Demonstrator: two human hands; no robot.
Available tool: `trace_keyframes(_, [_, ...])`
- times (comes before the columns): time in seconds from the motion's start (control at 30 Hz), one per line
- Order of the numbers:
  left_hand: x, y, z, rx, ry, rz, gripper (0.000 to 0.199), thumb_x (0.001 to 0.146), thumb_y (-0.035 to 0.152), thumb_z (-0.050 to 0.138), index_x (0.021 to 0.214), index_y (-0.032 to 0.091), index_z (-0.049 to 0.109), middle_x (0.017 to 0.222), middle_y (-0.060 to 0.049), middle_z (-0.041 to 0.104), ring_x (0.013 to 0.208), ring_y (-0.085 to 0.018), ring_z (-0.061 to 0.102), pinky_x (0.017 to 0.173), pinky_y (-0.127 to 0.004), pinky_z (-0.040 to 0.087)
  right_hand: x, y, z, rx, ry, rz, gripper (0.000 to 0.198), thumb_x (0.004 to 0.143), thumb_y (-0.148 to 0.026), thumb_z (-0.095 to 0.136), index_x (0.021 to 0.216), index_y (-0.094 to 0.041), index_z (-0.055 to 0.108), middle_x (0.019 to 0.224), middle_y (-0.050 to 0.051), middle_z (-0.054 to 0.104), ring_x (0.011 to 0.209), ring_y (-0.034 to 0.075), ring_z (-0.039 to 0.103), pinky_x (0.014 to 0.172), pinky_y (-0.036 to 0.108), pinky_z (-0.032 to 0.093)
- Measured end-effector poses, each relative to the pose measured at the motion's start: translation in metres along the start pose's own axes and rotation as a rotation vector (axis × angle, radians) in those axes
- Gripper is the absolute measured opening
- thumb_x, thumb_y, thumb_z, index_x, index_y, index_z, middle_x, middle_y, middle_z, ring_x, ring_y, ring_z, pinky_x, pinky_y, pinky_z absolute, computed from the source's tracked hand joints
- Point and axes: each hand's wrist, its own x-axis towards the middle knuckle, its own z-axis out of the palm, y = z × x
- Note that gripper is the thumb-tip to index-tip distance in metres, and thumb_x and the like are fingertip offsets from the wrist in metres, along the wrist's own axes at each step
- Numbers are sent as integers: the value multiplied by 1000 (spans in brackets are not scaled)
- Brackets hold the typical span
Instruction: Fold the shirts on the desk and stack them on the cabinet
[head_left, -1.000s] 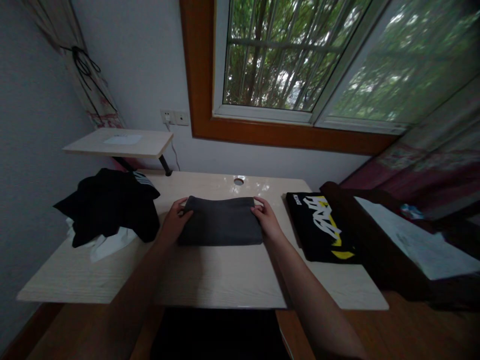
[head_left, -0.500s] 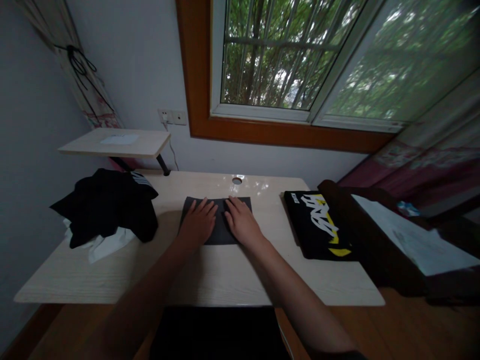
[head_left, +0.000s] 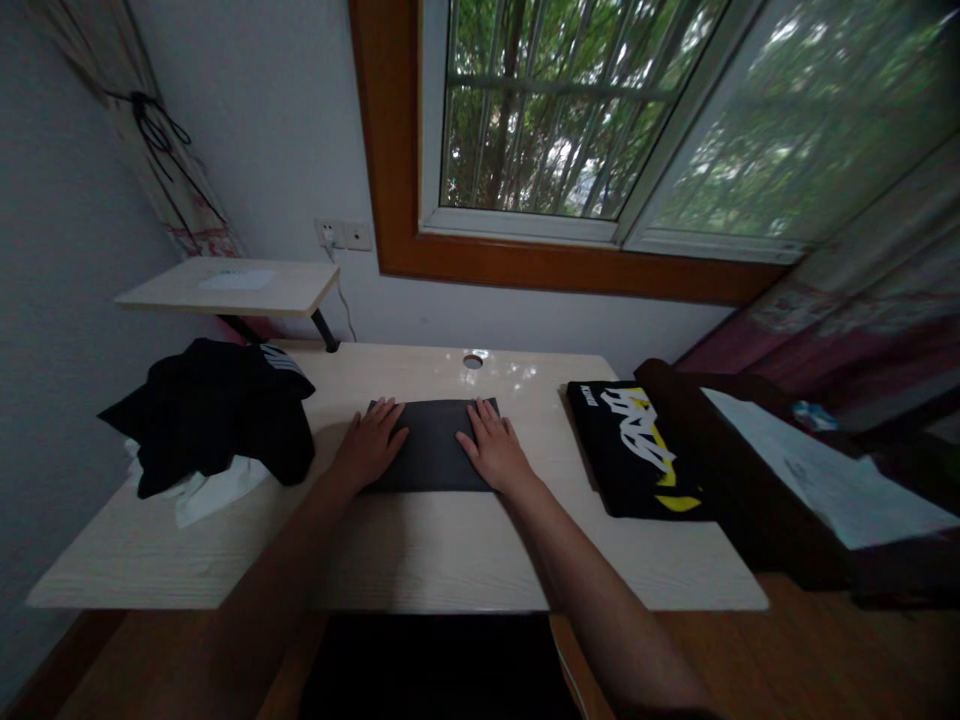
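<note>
A dark grey folded cloth [head_left: 435, 447] lies flat as a rectangle on the table in front of me; what kind of garment it is, I cannot tell. My left hand [head_left: 369, 443] rests open on its left edge, fingers stretched forward and thumb pointing inward. Over the right edge lies my right hand [head_left: 495, 445], also open, with its fingers spread near the far corner. Neither hand grips anything. Between the two palms the middle of the cloth shows.
On the table's left is a heap of black clothing [head_left: 225, 410] with white cloth [head_left: 225, 488] under it. A folded black garment with white and yellow print [head_left: 634, 450] lies at the right. A small raised shelf [head_left: 300, 285] stands at the back left of the table [head_left: 465, 560].
Both hands have slid apart, the left one to the left and the right one to the right, from the middle of the grey cloth to its side edges.
</note>
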Motion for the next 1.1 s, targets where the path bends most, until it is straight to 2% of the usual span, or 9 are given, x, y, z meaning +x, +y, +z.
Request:
trace_keyframes(0.1, [0, -14, -3, 17, 5, -26, 48, 98, 44, 47, 143, 26, 54, 159, -13, 42, 152, -32, 28, 122, -62, 14, -6, 9, -4, 2, -23, 50, 68, 104, -57, 32, 159, -17, 31, 168, 13, 18, 156, 28, 15, 123, 58, 19])
trace_keyframes(0.2, [-4, -31, -9, 57, 12, -88, 48, 100, 41, 42, 145, 26, 51, 160, -13, 42, 152, -33, 30, 120, -65, 14, -12, 21, -9, 22, -55, 104, 68, 104, -56, 32, 160, -19, 28, 169, 11, 16, 155, 31, 19, 122, 61, 19])
trace_keyframes(0.4, [-29, -54, -25, -49, 29, -180, 57, 100, 46, 36, 150, 20, 45, 157, -14, 45, 151, -30, 32, 123, -55, 18, -30, 51, -12, 142, -14, 139, 64, 103, -50, 37, 157, -15, 36, 160, 16, 39, 152, 32, 29, 123, 54, 22])
trace_keyframes(0.47, [-39, -51, -31, -113, 70, -221, 61, 100, 51, 35, 150, 17, 45, 155, -15, 48, 147, -28, 39, 123, -50, 24, -37, 58, -14, 205, 37, 146, 63, 102, -52, 38, 151, -14, 44, 154, 18, 47, 149, 32, 35, 121, 52, 27])
trace_keyframes(0.57, [-55, -36, -37, -200, 125, -250, 63, 97, 56, 40, 147, 17, 48, 141, -15, 61, 134, -28, 55, 116, -47, 37, -49, 59, -20, 308, 117, 160, 57, 99, -54, 45, 141, -17, 57, 140, 17, 61, 136, 32, 50, 116, 50, 35])
trace_keyframes(0.7, [-73, -14, -36, -272, 91, -369, 72, 90, 60, 52, 149, 18, 43, 111, -12, 73, 102, -29, 71, 95, -44, 53, -62, 46, -31, 513, 115, 260, 56, 94, -54, 56, 138, -20, 59, 109, 12, 73, 102, 29, 67, 96, 45, 50])
trace_keyframes(0.83, [-82, -4, -30, -208, 50, -420, 84, 84, 62, 62, 151, 18, 38, 96, -9, 73, 87, -29, 72, 82, -42, 54, -69, 35, -34, 605, 54, 346, 57, 87, -49, 66, 137, -22, 56, 91, 6, 73, 82, 24, 69, 79, 37, 52])
trace_keyframes(0.93, [-83, -4, -29, -201, 20, -455, 78, 83, 63, 62, 145, 19, 46, 93, -9, 73, 84, -30, 72, 77, -40, 53, -71, 36, -31, 605, 45, 363, 52, 84, -43, 69, 131, -23, 58, 84, 3, 71, 78, 23, 68, 76, 35, 50])
trace_keyframes(1.1, [-85, -10, -29, -359, 58, -448, 67, 81, 58, 67, 135, 21, 54, 88, -5, 72, 81, -27, 70, 73, -37, 52, -74, 42, -30, 750, -6, 342, 46, 81, -39, 69, 123, -20, 61, 86, 3, 72, 79, 22, 68, 75, 34, 50])
